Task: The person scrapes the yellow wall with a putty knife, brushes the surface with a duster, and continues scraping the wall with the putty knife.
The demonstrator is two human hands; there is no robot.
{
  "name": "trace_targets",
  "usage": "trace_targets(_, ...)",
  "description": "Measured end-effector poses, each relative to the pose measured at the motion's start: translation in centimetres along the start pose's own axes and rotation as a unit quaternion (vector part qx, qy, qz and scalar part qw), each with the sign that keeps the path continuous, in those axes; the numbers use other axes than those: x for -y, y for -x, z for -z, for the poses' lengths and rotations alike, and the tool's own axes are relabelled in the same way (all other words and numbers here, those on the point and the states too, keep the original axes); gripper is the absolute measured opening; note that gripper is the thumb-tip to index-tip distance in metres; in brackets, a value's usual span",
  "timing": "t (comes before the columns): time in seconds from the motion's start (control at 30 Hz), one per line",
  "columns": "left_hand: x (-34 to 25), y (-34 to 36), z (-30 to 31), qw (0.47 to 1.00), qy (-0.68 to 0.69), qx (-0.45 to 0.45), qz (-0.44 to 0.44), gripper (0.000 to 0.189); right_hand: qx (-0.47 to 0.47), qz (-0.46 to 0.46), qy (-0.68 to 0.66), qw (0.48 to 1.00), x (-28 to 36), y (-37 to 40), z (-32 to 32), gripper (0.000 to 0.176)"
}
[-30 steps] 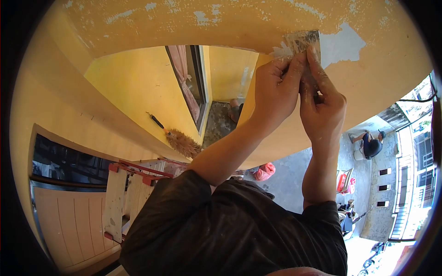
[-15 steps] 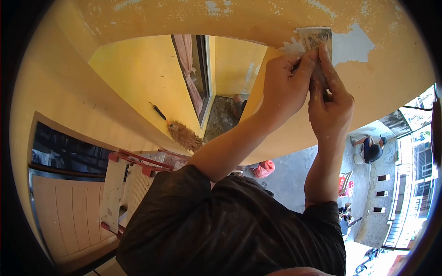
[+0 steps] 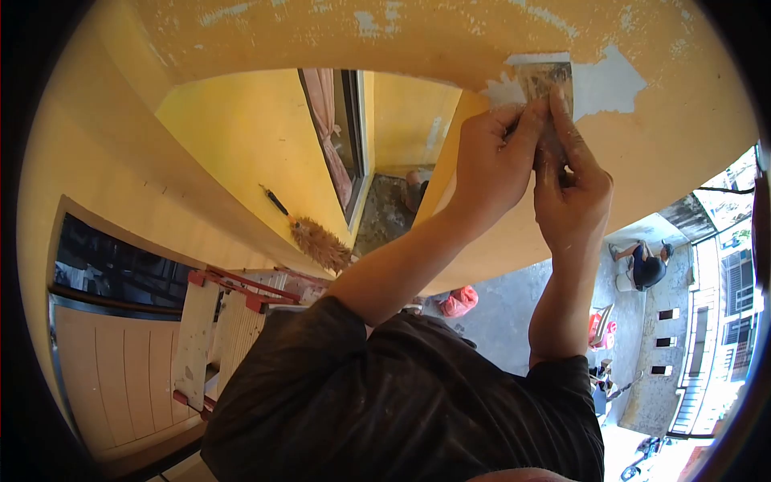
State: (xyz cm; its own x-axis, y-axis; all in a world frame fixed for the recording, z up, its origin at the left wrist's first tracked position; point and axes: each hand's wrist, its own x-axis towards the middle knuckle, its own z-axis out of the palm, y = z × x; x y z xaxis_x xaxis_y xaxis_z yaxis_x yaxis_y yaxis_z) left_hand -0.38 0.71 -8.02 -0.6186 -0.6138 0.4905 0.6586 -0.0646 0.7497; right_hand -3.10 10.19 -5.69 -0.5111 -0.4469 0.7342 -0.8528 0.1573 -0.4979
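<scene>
Both hands are on a scraper with a flat, stained blade [image 3: 546, 78], pressed against the yellow-orange wall [image 3: 450, 40]. My right hand [image 3: 574, 189] is closed around its handle, with the index finger stretched onto the blade. From the left, my left hand [image 3: 496, 157] pinches the scraper near the base of the blade. Around the blade lies a ragged white patch [image 3: 610, 87] where the yellow coat is gone; it shows on both sides and in a thin strip above. Part of the handle is hidden by my fingers.
A brown feather duster [image 3: 320, 243] lies on a ledge at left. Below it stands a paint-spotted ladder [image 3: 195, 341] with red fittings. A red plastic bag [image 3: 459, 301] is on the concrete floor [image 3: 510, 301]. Another person [image 3: 646, 265] sits at far right.
My hands and the scraper have moved slightly down along the wall. More white shows above and to the left of the blade. The view has shifted a little.
</scene>
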Motion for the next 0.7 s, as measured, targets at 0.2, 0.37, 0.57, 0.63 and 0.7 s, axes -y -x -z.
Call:
trace_targets(0.2,0.3,0.4,0.2,1.000,0.005,0.005,0.007,0.028,0.003,0.006,-0.009,1.000,-0.5,0.4,-0.1,0.047)
trace_targets(0.37,-0.4,-0.3,0.1,0.999,-0.008,-0.023,-0.021,0.030,-0.027,0.049,-0.001,0.998,-0.6,-0.6,-0.5,0.046)
trace_targets(0.57,0.5,0.0,0.4,1.000,0.001,-0.015,0.027,0.034,-0.036,0.080,-0.011,0.996,-1.0,-0.2,-1.0,0.044)
trace_targets(0.63,-0.1,-0.4,0.2,0.999,0.025,-0.020,0.009,0.035,-0.033,0.046,-0.018,0.998,-0.2,-0.6,-1.0,0.044)
trace_targets(0.7,0.2,0.0,0.1,1.000,0.011,-0.017,0.020,0.031,-0.014,0.029,-0.006,0.999,0.2,-0.2,-0.3,0.044)
